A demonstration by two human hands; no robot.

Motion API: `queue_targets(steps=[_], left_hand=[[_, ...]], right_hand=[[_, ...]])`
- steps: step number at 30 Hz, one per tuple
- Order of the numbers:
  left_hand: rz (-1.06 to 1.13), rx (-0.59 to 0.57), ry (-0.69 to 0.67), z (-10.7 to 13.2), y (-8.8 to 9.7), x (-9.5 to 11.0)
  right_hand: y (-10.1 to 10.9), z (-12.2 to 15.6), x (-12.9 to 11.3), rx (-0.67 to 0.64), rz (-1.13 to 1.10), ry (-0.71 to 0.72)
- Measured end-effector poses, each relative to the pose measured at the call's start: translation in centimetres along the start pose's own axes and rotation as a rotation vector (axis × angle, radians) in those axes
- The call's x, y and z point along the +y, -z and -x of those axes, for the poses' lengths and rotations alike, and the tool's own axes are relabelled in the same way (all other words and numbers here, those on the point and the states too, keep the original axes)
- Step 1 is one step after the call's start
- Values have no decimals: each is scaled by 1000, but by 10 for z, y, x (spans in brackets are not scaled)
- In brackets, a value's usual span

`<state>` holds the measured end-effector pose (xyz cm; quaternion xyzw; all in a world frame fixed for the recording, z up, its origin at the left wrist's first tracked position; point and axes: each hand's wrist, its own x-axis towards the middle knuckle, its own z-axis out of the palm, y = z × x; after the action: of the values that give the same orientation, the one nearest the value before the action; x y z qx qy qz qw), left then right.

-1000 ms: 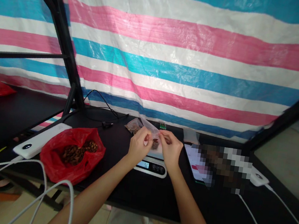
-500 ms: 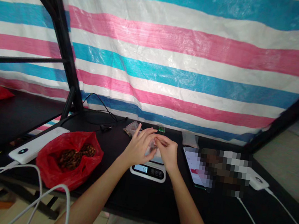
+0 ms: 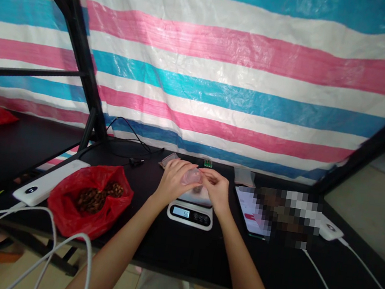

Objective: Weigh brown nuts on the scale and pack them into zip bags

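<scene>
- My left hand (image 3: pixel 172 180) and right hand (image 3: pixel 217 189) meet just above the small digital scale (image 3: pixel 190 214), fingers curled in toward each other.
- Between them I pinch a small clear plastic bag (image 3: pixel 192 177); the grip of each hand is clamped on it, left from its left side, right from its right side.
- The bag sits in the air over the scale's platform; whether it touches the platform I cannot tell.
- The scale stands on the black surface (image 3: pixel 169 250), its lit display facing me, directly below my wrists.
- To the left, well apart from the scale, an open red plastic bag (image 3: pixel 92 199) holds brown pieces.
- Just beside that red bag lies a white power bank (image 3: pixel 50 182) with white cables (image 3: pixel 48 239) trailing off the front edge.
- Behind my hands another small filled packet (image 3: pixel 168 160) rests on the surface, near a black cable (image 3: pixel 131 141).
- The striped tarp (image 3: pixel 246 75) hangs behind everything.
</scene>
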<state>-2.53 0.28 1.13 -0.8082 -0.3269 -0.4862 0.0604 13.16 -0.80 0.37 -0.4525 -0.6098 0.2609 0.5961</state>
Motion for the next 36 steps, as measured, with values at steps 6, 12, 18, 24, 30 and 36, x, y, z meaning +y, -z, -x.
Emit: queue_targets(steps=[6, 12, 18, 24, 30, 36], left_hand=[[-67, -55, -59, 1, 1, 2], [-142, -44, -81, 1, 2, 3], [-169, -63, -106, 2, 4, 0], [-216, -101, -111, 2, 2, -4], [-232, -98, -129, 3, -1, -9], [-216, -102, -113, 3, 0, -10]], right_hand=[[3, -2, 5, -38, -2, -13], [4, 3, -6, -25, 307, 69], [5, 11, -30, 62, 464, 226], [0, 9, -25, -122, 390, 252], [-1, 7, -12, -51, 237, 159], [-2, 6, -12, -60, 131, 93]])
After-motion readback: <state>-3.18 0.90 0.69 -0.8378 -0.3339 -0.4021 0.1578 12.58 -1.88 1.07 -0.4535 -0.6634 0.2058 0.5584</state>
